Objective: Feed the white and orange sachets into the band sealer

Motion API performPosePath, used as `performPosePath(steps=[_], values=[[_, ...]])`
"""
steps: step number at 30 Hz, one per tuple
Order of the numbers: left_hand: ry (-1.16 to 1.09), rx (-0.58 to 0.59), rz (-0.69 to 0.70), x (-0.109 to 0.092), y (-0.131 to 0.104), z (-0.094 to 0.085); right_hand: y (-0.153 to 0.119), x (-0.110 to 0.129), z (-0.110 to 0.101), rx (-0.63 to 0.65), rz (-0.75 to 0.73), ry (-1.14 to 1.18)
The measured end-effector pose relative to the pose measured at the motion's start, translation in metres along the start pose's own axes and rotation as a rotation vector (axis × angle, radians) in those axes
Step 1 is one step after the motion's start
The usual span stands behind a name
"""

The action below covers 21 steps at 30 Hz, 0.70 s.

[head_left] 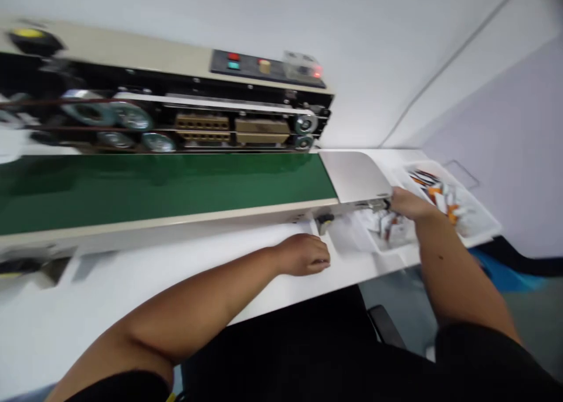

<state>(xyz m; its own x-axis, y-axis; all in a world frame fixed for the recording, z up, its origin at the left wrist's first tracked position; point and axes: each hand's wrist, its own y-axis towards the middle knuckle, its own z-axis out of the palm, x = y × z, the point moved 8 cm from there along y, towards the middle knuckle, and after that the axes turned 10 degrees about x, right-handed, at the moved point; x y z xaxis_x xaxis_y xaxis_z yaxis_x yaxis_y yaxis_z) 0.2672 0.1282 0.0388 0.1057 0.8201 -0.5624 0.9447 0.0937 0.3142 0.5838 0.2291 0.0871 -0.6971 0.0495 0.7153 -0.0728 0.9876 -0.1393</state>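
Observation:
My left hand (305, 254) rests on the white table in a loose fist, below the front edge of the conveyor, and nothing shows in it. My right hand (407, 203) is closed at the right end of the conveyor, beside the silver end plate (356, 176) and a small dark metal part (383, 204) under its corner. Its fingertips are hidden, so what they grip cannot be made out. The green conveyor belt (176, 185) runs leftward from the end plate. Behind the belt stands a sealing machine (132, 56) with metal wheels and brass-coloured blocks.
A white tray (481, 229) with small bagged items and orange pieces stands at the right. Another white bin (367, 238) sits under the conveyor's end, partly behind my right hand. A control panel (246, 64) with coloured buttons tops the machine. An armrest (387, 327) is below the table.

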Motion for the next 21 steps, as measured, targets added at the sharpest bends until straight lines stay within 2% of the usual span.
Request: performPosePath(steps=[3, 6, 9, 11, 14, 18, 21], values=[[-0.024, 0.017, -0.004, 0.003, 0.002, -0.003, 0.000, -0.006, -0.010, -0.058, 0.052, 0.063], [-0.032, 0.040, -0.015, 0.003, 0.004, -0.003, -0.005, -0.011, -0.020, -0.194, -0.008, 0.246], [-0.024, 0.045, -0.024, 0.001, 0.004, -0.003, -0.008, -0.024, -0.027, -0.309, 0.011, 0.397], [-0.009, 0.041, -0.023, 0.000, 0.003, -0.004, -0.010, -0.031, -0.036, -0.431, 0.016, 0.463], [0.013, 0.038, -0.004, -0.001, 0.004, -0.005, -0.015, -0.038, -0.051, -0.596, 0.009, 0.516], [0.037, 0.052, 0.011, -0.004, 0.005, -0.006, -0.021, -0.043, -0.066, -0.710, 0.034, 0.534], [0.058, 0.066, 0.008, -0.006, 0.005, -0.006, -0.029, -0.041, -0.077, -0.808, -0.028, 0.597]])
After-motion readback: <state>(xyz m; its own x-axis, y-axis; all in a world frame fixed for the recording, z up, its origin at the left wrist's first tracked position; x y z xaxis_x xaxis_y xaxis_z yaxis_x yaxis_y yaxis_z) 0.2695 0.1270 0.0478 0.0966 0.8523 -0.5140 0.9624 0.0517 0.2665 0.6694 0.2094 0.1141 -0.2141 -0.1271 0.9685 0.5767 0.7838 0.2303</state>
